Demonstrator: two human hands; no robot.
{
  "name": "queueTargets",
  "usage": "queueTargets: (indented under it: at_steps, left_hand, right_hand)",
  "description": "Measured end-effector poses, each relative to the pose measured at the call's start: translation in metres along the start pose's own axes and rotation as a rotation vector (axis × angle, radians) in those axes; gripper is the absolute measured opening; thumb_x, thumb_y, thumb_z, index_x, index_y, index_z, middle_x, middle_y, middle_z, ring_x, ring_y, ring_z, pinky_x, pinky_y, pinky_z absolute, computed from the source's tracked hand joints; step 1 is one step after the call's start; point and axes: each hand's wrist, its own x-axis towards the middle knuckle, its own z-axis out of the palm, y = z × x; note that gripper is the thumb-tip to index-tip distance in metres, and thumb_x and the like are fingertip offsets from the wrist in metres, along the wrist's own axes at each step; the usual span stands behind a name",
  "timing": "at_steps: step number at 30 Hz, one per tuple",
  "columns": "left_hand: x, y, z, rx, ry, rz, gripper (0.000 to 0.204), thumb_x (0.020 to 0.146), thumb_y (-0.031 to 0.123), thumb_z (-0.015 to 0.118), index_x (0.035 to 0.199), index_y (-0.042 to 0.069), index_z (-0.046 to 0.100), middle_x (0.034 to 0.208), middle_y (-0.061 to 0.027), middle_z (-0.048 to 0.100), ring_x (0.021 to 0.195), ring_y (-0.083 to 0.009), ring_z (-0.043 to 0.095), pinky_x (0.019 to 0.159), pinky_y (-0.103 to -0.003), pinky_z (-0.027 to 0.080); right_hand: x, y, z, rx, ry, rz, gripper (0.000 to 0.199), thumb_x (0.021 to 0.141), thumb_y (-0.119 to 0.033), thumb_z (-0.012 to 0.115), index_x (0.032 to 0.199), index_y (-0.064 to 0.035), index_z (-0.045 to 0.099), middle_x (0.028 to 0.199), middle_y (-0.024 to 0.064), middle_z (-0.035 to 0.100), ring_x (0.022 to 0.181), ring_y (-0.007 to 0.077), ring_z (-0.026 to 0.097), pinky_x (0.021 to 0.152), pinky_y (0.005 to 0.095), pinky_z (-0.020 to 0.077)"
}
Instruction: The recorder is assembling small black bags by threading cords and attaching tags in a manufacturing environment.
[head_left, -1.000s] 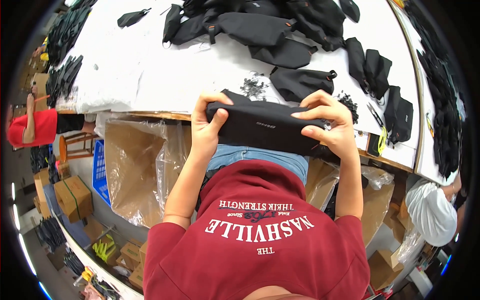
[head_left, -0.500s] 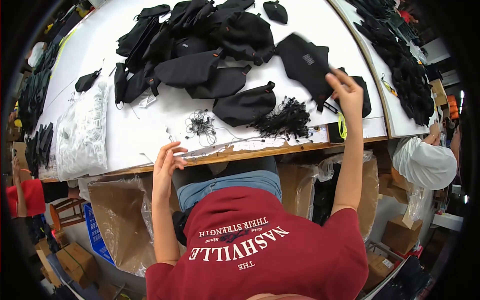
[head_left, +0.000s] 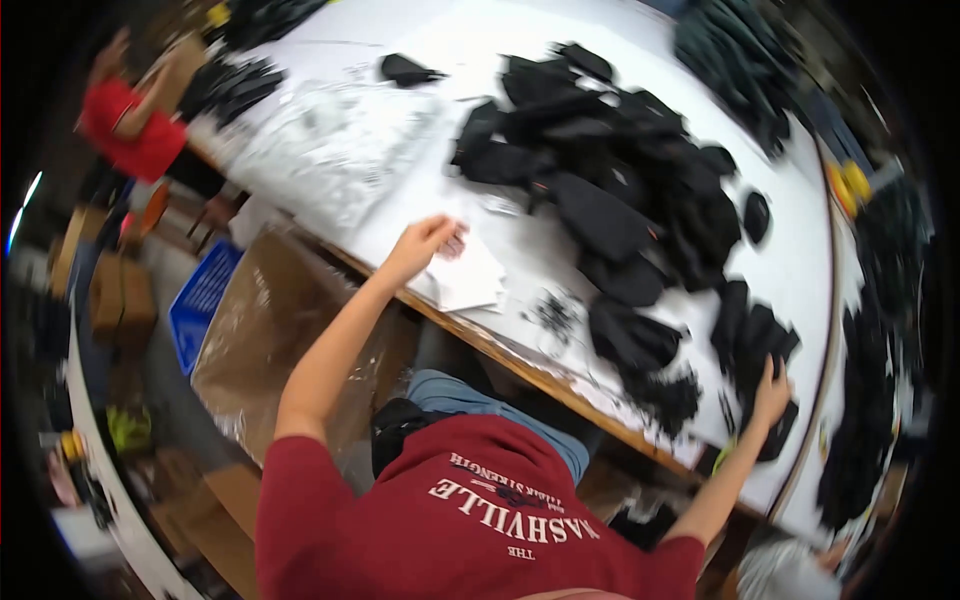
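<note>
My left hand (head_left: 428, 244) is over the near edge of the table, its fingers curled together beside a small stack of white sheets (head_left: 468, 278). Blur hides whether anything is between the fingertips. Over at the right, my right hand (head_left: 771, 392) has its fingers on a black fabric pouch (head_left: 758, 338), which lies with other black fabric pieces. Between the hands are a large pile of black pouches (head_left: 610, 190), a tangle of thin black cords (head_left: 556, 314) and a denser bunch of black cords (head_left: 665, 398).
A clear plastic bag of white pieces (head_left: 325, 150) lies on the white table (head_left: 520, 240) at the left. Below its wooden edge stands a plastic-lined carton (head_left: 270, 320), with a blue crate (head_left: 203, 300) beyond. A person in red (head_left: 130, 125) stands at far left.
The view has swung left. My left hand has moved over to the white sheets and its fingers have curled in. The pouch in my right hand has come down onto the pieces at the right.
</note>
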Motion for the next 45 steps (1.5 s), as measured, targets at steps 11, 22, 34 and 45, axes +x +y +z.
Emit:
queueTargets:
  at_steps: [11,22,34,45]
  left_hand:
    - [0.125,-0.017,-0.325,1.035,0.765,-0.245,0.039,0.076,0.02,0.064,0.111,0.003,0.06,0.118,-0.0239,0.053,0.107,-0.0352,0.053,0.09,-0.041,0.045]
    - [0.182,-0.018,-0.333,1.378,0.545,-0.74,0.081,0.074,0.063,0.062,0.13,0.006,0.049,0.142,-0.0279,0.031,0.129,-0.0461,0.031,0.106,-0.047,0.03]
    - [0.128,-0.006,-0.284,1.157,1.05,-0.083,0.037,0.082,0.036,0.06,0.082,0.0,0.068,0.081,-0.023,0.065,0.077,-0.04,0.062,0.071,-0.046,0.048]
    - [0.136,-0.015,-0.312,0.304,1.465,0.148,0.045,0.079,0.032,0.061,0.063,-0.01,0.059,0.056,-0.0169,0.059,0.054,-0.0268,0.056,0.058,-0.039,0.044]
  right_hand:
    - [-0.056,-0.003,0.003,0.031,0.042,0.138,0.047,0.083,-0.021,0.062,0.128,-0.0176,0.051,0.11,0.0191,0.045,0.101,0.0367,0.051,0.088,0.0416,0.0429]
    - [-0.085,0.017,-0.108,-0.395,0.364,-0.136,0.03,0.084,-0.032,0.062,0.093,-0.0039,0.065,0.088,0.014,0.065,0.075,0.0302,0.062,0.068,0.0401,0.0495]
    - [-0.1,-0.072,-0.106,-0.005,0.178,0.187,0.021,0.082,-0.014,0.061,0.096,0.0023,0.06,0.086,0.018,0.057,0.076,0.0312,0.056,0.07,0.0398,0.0458]
    - [-0.114,-0.087,-0.101,0.108,0.27,0.078,0.017,0.085,-0.009,0.059,0.101,-0.0062,0.066,0.083,0.0113,0.054,0.065,0.0245,0.052,0.061,0.0346,0.044]
